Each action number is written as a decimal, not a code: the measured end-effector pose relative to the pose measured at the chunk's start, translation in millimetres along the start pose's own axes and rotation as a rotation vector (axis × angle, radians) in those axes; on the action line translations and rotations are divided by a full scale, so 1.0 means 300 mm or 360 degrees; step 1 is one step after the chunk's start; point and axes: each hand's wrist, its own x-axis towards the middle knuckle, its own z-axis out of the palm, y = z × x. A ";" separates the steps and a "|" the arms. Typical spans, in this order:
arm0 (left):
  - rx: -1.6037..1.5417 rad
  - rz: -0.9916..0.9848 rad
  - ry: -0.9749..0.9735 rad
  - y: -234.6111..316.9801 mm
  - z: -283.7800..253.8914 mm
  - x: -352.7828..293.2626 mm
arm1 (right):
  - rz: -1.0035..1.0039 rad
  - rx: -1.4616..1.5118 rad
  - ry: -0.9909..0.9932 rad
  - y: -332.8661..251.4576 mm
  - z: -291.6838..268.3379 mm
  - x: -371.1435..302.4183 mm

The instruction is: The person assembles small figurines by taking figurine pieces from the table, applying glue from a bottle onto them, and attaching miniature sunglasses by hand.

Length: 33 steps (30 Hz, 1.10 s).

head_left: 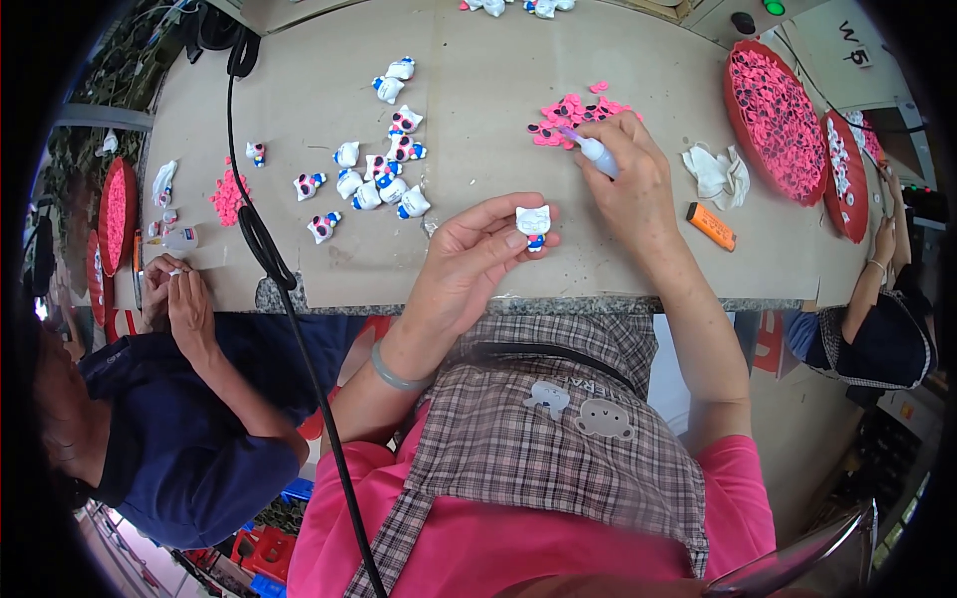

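The white cat figurine point(534, 227) is near the centre of the frame, upright in the left hand point(478, 247), its face turned up and its blue body below. It looks to be of hard moulded plastic, so I judge it light and stiff, not easily broken, but the smooth, rounded surface can be a little slippery. The good place to take hold is the lower body and the sides of the head, which leaves the face free.

The left fingers are nearly closed: the thumb presses from the front at the figurine's side, and the other fingers support it from behind. The right hand point(630, 164), at the upper right of centre, is curled around a white squeeze bottle point(599, 155) with a purple tip, thumb and fingers closed to its width. This bottle is probably soft in the walls, so a light grip is enough. Its tip points to the pile of pink pieces point(573, 118); whether it touches them, I cannot tell surely from this view.

More cat figurines point(384, 174) lie left of the upper centre. Right of the right hand are a crumpled white cloth point(718, 176) and an orange block point(712, 227).
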 end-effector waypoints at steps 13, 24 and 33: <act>-0.0060 -0.0047 0.0002 0.003 -0.006 0.006 | -0.0086 -0.0037 -0.0114 0.008 0.002 0.026; -0.0024 -0.0033 -0.0014 -0.002 -0.004 0.005 | -0.0212 -0.0246 -0.0248 0.014 0.012 0.054; -0.0011 -0.0041 -0.0001 -0.002 0.001 0.007 | 0.0898 0.1007 -0.0437 -0.056 -0.106 -0.040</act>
